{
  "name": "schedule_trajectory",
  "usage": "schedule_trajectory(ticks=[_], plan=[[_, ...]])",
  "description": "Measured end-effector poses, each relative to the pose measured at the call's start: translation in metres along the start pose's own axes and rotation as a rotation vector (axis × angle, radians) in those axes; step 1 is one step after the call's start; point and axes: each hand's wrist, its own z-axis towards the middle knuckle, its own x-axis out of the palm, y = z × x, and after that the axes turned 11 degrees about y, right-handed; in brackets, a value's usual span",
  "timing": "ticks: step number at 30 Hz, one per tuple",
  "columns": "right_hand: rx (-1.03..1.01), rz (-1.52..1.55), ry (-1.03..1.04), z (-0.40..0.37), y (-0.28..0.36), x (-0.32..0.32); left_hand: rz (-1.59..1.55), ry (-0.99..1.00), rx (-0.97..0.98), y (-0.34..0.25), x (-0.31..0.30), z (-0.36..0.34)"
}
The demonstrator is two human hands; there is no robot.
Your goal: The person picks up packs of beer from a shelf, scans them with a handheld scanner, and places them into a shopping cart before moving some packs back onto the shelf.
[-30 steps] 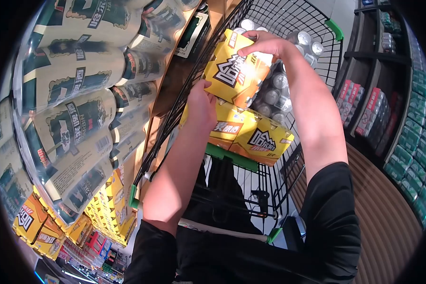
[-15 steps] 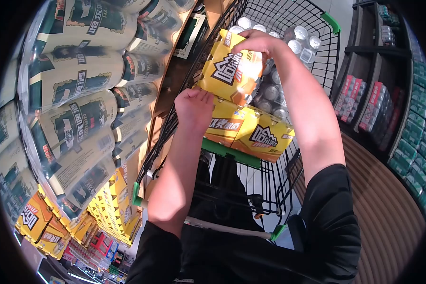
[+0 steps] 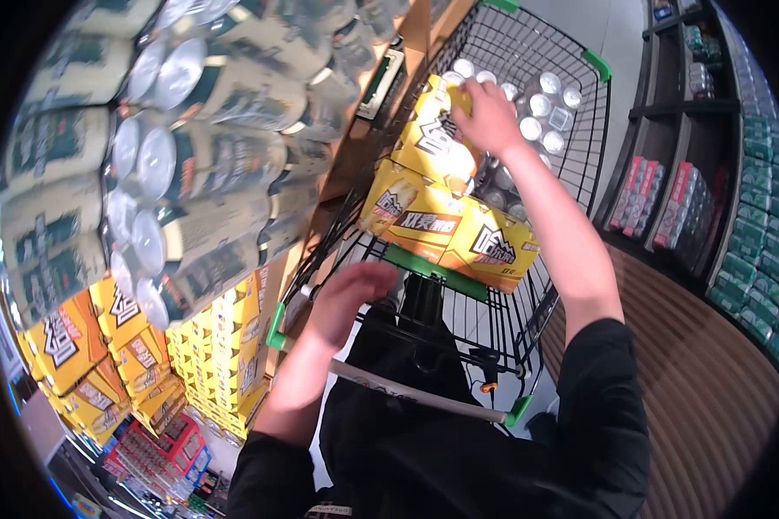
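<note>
My right hand (image 3: 486, 119) is on the top right side of a yellow beer carton (image 3: 431, 143), with its fingers bent over the edge. That carton sits tilted in the shopping cart (image 3: 593, 143), against packs of silver-topped cans (image 3: 541, 105). Nearer me in the cart, another yellow carton (image 3: 492, 246) stands beside more yellow cartons with the same print. My left hand (image 3: 355, 290) is in the air between the cart's handle (image 3: 407, 394) and the cartons. It holds nothing; its fingers are stretched out and slightly blurred.
Wrapped packs of cream and green cans (image 3: 225, 164) are stacked high on the left. Below them stand stacked yellow cartons (image 3: 225, 346). On the right are dark shelves (image 3: 675, 112) with red-and-silver packs (image 3: 679, 203) and stacked green packs (image 3: 757, 251).
My left hand has let go of the upper yellow carton and moved down toward the cart handle. That carton sits lower and leans back, my right hand still on it. The view has shifted.
</note>
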Motion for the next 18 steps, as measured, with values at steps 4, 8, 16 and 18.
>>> schedule_trajectory(ticks=[4, 8, 16, 18], plan=[[-0.123, 0.738, 0.611, -0.119, 0.052, -0.066, 0.113, 0.016, 0.017, -0.012, -0.002, -0.115], [-0.41, 0.741, 1.217, -0.23, 0.1, -0.093, 0.152, -0.175, 0.105, 0.008, -0.021, -0.203], [-0.387, 0.241, 1.361, -0.392, 0.219, -0.056, 0.729, -0.931, 0.362, 0.065, -0.088, -0.323], [-0.241, 0.255, 1.056, -0.418, 0.23, -0.026, 1.242, -1.217, 0.341, 0.081, -0.112, -0.345]])
